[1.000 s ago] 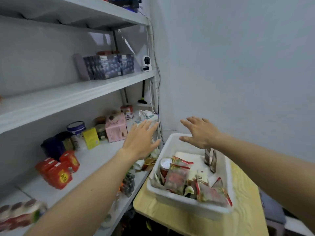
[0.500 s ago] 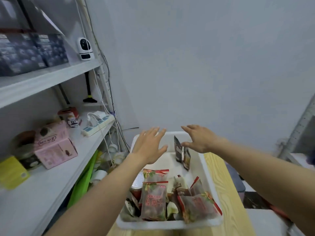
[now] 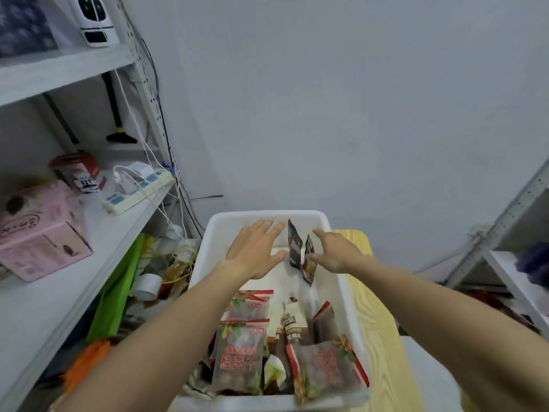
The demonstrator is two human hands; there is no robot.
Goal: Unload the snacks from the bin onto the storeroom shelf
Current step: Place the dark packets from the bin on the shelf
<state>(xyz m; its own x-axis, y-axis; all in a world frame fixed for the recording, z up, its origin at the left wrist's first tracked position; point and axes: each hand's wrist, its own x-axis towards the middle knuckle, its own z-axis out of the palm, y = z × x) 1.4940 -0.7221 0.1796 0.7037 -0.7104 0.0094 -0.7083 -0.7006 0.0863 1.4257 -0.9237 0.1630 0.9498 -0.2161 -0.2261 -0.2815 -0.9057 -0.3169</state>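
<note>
The main risk I saw lay with the two slim dark foil pouches [image 3: 294,243], which stood on edge at the far end of the white plastic bin [image 3: 205,251], in the centre of the frame. A careless brush from either side could tip them flat onto the bin floor. A one-sided pinch might lift only one pouch and drop the other. Lower in the frame, the translucent red-trimmed snack packets [image 3: 240,358] lay heaped and overlapping against the near wall. A forearm dragged through them could spill some over the rim onto the pale wooden table [image 3: 383,337]. The white metal shelf [image 3: 53,298] at the left of the frame carried a white power strip [image 3: 138,190] and a pink carton [image 3: 41,236], so I judged that a hurried placement could knock the strip.

The left hand [image 3: 255,251] hovered palm down over the far end of the bin, just left of the pouches. Its fingers were straight and spread, and it held nothing. The right hand [image 3: 335,251] reached in from the right with fingers extended and its thumb just beside the nearer pouch. I could not tell whether it touched the pouch, but it gripped nothing. Both forearms ran above the heaped packets.
</note>
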